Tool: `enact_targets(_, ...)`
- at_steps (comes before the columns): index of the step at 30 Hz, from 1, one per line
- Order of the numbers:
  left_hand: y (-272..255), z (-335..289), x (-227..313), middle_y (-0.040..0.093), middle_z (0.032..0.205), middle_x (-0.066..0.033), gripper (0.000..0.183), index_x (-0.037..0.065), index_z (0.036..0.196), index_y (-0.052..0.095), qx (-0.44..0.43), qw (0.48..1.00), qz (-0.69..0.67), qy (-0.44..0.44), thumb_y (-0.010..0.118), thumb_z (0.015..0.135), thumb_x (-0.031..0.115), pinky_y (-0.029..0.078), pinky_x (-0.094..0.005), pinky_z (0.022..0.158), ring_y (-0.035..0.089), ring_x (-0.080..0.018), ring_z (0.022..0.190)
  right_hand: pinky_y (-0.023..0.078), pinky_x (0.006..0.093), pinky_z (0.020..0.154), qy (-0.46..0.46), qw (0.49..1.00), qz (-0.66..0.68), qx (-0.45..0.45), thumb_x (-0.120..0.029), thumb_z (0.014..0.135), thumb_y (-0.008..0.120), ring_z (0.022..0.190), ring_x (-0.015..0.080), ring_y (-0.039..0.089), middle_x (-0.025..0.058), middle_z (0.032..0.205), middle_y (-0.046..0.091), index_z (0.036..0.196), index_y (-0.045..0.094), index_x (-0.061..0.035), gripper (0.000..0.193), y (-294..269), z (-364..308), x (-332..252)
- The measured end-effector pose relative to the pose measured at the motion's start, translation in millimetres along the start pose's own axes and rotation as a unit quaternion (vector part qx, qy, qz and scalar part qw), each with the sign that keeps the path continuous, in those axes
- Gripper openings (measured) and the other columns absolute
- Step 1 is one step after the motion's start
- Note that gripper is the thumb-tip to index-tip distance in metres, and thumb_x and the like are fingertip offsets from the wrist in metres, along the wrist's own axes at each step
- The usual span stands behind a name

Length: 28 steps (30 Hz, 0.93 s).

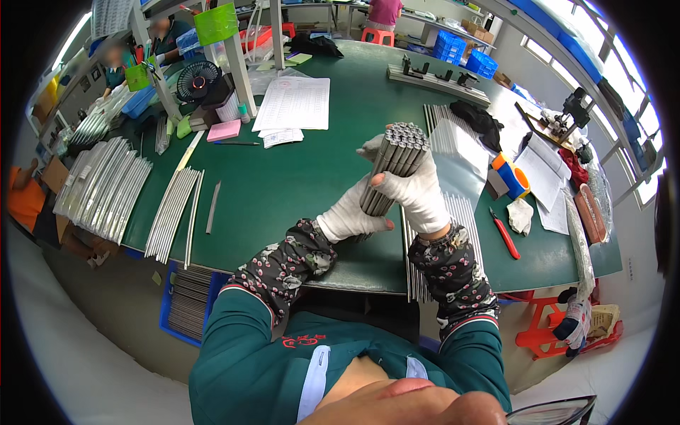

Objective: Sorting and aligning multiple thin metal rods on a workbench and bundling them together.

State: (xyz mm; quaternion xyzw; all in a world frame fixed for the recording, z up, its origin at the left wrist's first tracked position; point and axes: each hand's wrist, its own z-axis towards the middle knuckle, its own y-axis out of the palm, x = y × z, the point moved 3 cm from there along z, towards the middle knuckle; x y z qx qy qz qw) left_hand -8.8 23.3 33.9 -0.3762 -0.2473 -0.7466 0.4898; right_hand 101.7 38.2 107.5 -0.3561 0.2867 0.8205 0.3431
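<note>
Green workbench (297,177) in a busy workshop; both gloved hands gripping one bundle of grey metal rods (397,159) at centre, tilted, tips toward twelve o'clock.
Left hand (350,216) wraps shut around the bundle's lower end; right hand (418,188) clasps its middle, fingers closed; more loose rods (173,205) lie at nine o'clock, red pliers (504,232) at three; best keep the grip even and the rod ends flush, I'd say, so none slide out.
</note>
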Motion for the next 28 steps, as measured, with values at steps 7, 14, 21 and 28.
enact_targets(7, 4.6, 24.6, 31.4, 0.057, 0.125, -0.0066, 0.078, 0.004, 0.135, 0.042, 0.040, 0.974, 0.218, 0.051, 0.084, 0.070, 0.008, 0.046, -0.0343, 0.101, 0.056, -0.0191, 0.117, 0.051, 0.0318, 0.091, 0.095, 0.993, -0.075, 0.013, -0.007, 0.069, 0.086, 0.105, 0.0173, 0.062, 0.0078, 0.110, 0.064, 0.127, 0.046, -0.0055, 0.071, 2.1, -0.2, -13.4)
enact_targets(14, 3.9, 40.1, 44.1, 0.058, 0.121, -0.0052, 0.074, 0.004, 0.133, 0.041, 0.055, 0.995, 0.043, 0.068, 0.081, 0.071, 0.003, 0.048, -0.0313, 0.097, 0.059, -0.0170, 0.113, 0.041, 0.0310, 0.103, 0.077, 0.945, -0.312, -0.058, -0.034, 0.063, 0.094, 0.116, 0.0146, 0.053, 0.0061, 0.123, 0.056, 0.147, 0.033, -0.0033, 0.108, -11.9, 5.2, -26.8)
enact_targets(21, 4.8, 37.2, 42.7, 0.063, 0.100, -0.0004, 0.054, 0.007, 0.124, 0.051, 0.092, 0.995, 0.006, -0.031, 0.075, 0.076, -0.003, 0.053, -0.0255, 0.079, 0.063, -0.0090, 0.087, 0.046, 0.0334, 0.096, 0.009, 0.898, -0.437, -0.052, -0.051, 0.091, 0.064, 0.111, 0.0223, 0.060, 0.0152, 0.121, 0.062, 0.134, 0.053, 0.0000, 0.067, -121.5, 5.6, -54.5)
enact_targets(28, 10.3, 57.0, 26.3, 0.065, 0.093, 0.0003, 0.049, 0.008, 0.121, 0.054, 0.071, 0.994, 0.055, -0.069, 0.078, 0.079, 0.004, 0.054, -0.0265, 0.077, 0.063, -0.0103, 0.083, 0.042, 0.0328, 0.105, 0.283, 0.568, -0.753, 0.176, -0.047, 0.089, 0.062, 0.116, 0.0286, 0.063, 0.0198, 0.117, 0.068, 0.130, 0.062, -0.0099, 0.055, -327.8, -42.9, -52.1)
